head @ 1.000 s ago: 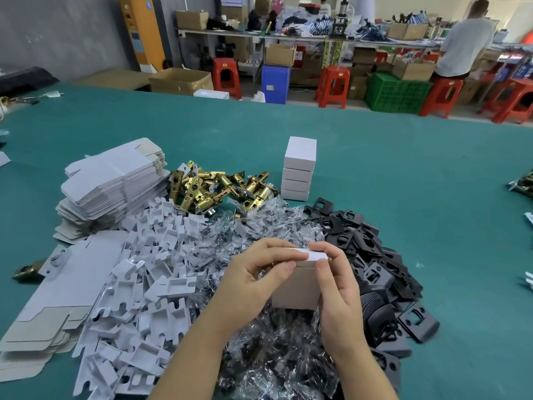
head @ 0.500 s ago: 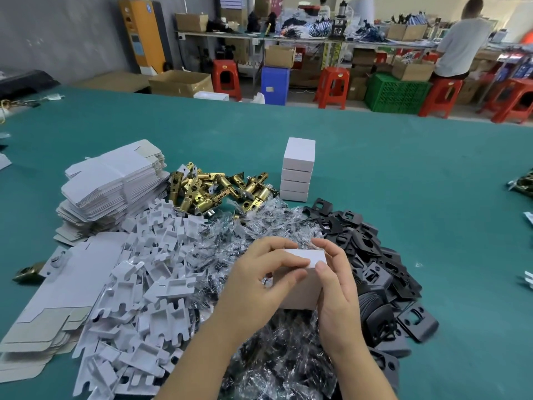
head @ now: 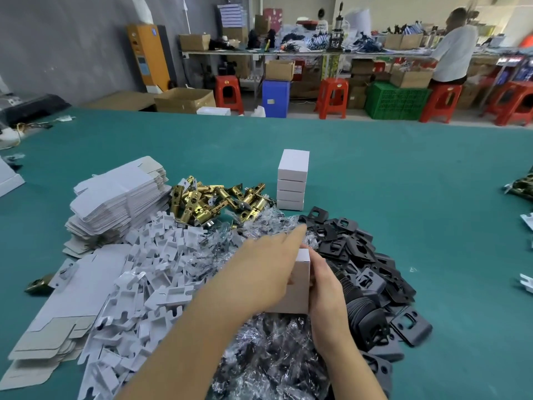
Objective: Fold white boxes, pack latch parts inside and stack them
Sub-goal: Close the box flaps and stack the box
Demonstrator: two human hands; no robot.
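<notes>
Now we've closed white box (head: 300, 284) frame centre: right hand (head: 327, 287) clamps side, left hand (head: 259, 272) fingers flat across it; next, onto stack (head: 292, 180) above.

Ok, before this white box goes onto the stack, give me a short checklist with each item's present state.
1. Box in hand: ok. The right hand grips the white box on its right side; the left hand lies over its left and front.
2. Top flap shut: cannot tell; the left hand covers most of the box, only a white top edge shows.
3. Latch parts inside: cannot tell, the box is opaque.
4. Landing spot: ok. The stack of four white boxes stands upright, its top bare.
5. Path to the stack: ok, hedged. Only low clear bags and black plates lie between.
</notes>
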